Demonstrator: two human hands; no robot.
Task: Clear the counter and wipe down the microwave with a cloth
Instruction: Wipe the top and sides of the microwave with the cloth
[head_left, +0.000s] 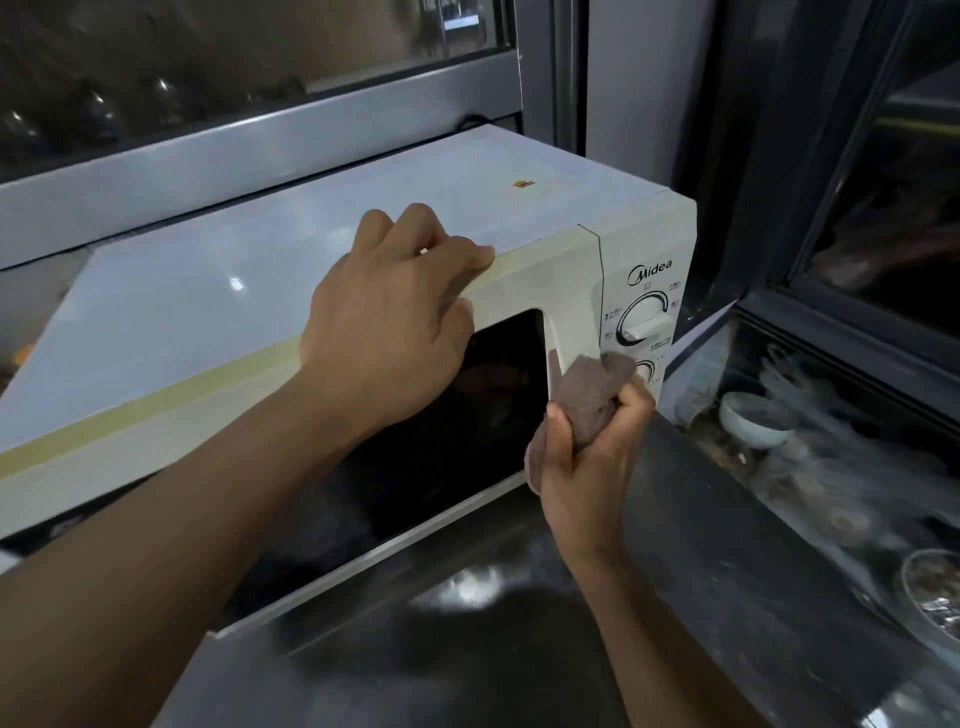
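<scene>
The wiping looks under way, judging by where the cloth sits. The cream Midea microwave (524, 291) stands on a steel counter (519, 623), and the person's left hand (395, 317) rests over its top front edge, fingers curled down onto the rim above the dark door window (467, 415), as if steadying it. The right hand (587, 452) grips a bunched brown cloth (587, 395), whose upper end touches the face right where the door meets the control panel, just below the upper dial (644, 319). The two hands are apart.

The top shines, though I cannot tell whether it has been wiped. The counter in front lies bare, but to the right a white bowl (753, 421), crumpled plastic bags (852, 467) and a foil dish (935, 597) wait, so clearing seems unfinished.
</scene>
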